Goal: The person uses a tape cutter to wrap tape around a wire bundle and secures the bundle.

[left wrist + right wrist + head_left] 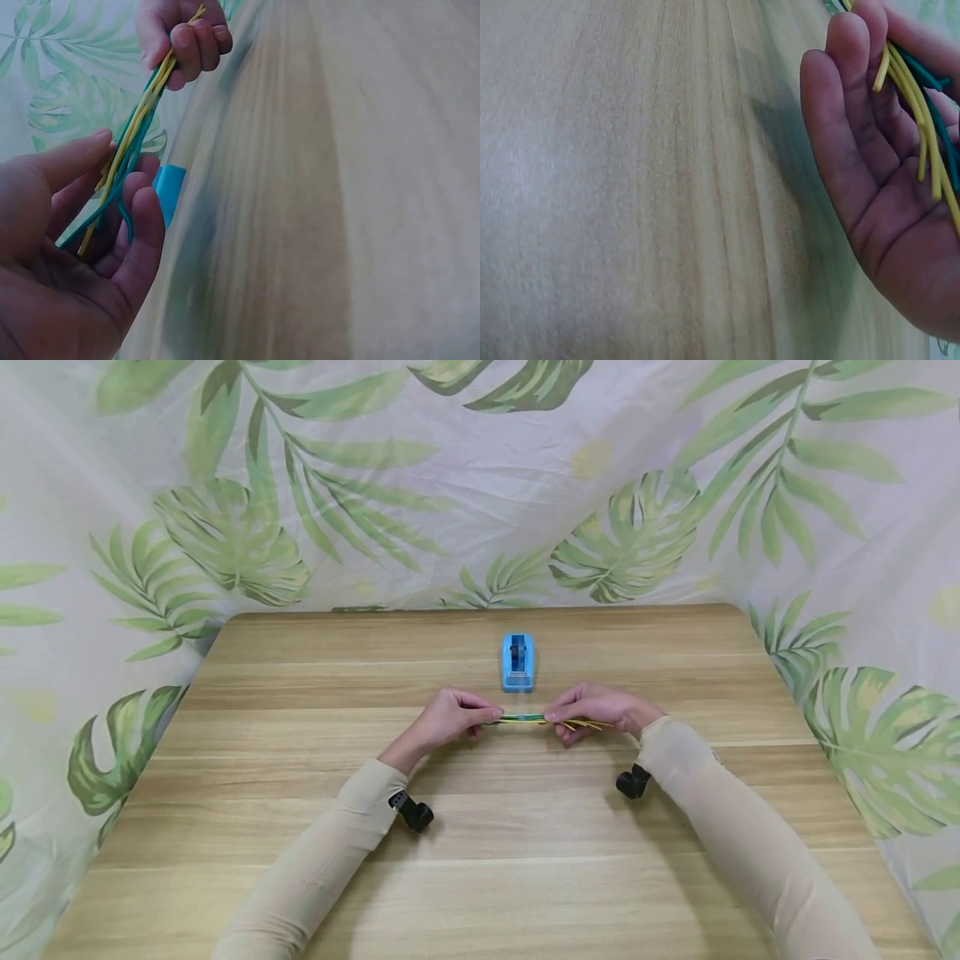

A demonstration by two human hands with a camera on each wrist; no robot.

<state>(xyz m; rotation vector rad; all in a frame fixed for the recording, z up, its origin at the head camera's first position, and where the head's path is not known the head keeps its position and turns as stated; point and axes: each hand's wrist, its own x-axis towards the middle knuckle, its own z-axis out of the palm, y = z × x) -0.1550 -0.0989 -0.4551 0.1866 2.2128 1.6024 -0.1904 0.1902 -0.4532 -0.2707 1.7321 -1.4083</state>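
A bundle of thin green and yellow wires (522, 719) is stretched level between both hands above the table. My left hand (450, 717) pinches its left end between thumb and fingers; loose green and yellow ends (112, 196) cross over that palm in the left wrist view. The right hand (592, 706) pinches the other end, with yellow and green tips (922, 127) fanning out along its palm. Just beyond the bundle stands a blue tape dispenser (517, 662). A faint clear strip, seemingly tape (522, 702), runs from its front edge to the wires' middle.
The wooden table (480, 860) reaches back to a leaf-printed cloth (480, 510), which hangs behind it and at both sides. A small black camera sits on each wrist, at the left sleeve (415, 812) and right sleeve (633, 782).
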